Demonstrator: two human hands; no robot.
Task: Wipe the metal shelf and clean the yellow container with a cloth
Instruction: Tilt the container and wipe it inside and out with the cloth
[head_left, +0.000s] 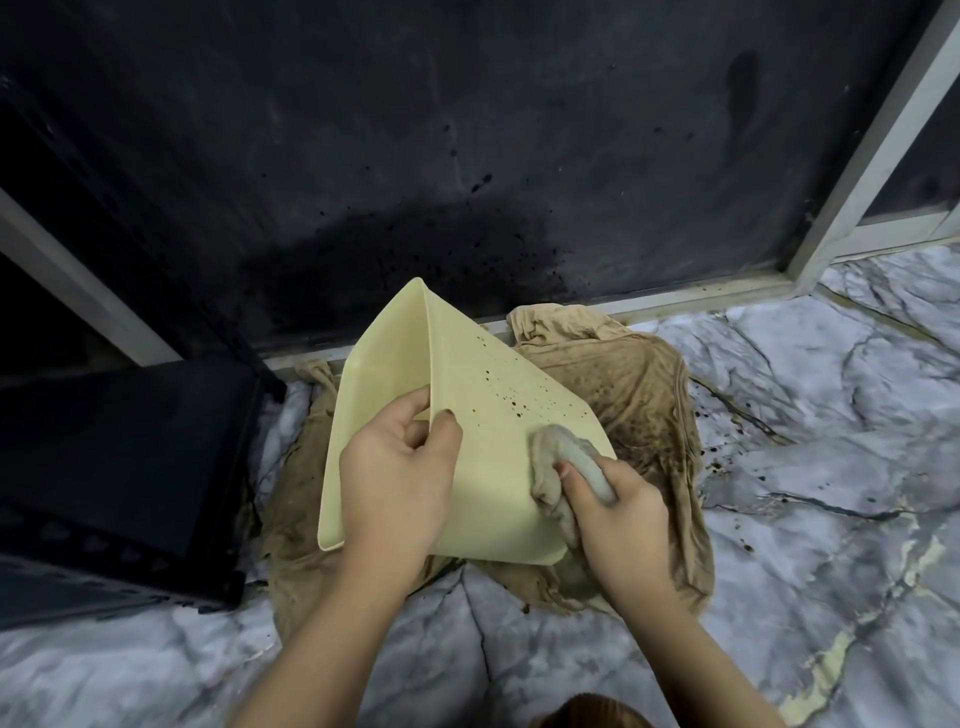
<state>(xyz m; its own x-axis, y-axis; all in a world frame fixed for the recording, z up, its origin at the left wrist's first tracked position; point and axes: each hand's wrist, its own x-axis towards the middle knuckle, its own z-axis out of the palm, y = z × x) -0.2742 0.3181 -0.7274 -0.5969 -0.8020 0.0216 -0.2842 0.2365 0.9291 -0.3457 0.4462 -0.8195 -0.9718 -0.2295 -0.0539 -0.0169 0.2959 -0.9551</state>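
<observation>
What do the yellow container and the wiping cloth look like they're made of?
Yellow container: likely plastic, matte pale yellow, thin smooth walls with rounded corners, dark specks on it. Cloth in the right hand: soft grey-beige fabric, bunched and creased, possibly damp; weave unclear.

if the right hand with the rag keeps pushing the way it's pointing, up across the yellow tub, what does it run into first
Most likely the dark spots on the yellow container; the right hand presses the cloth just below them. Beyond lies the container's edge, then the brown cloth on the floor, though depth is unclear.
</observation>
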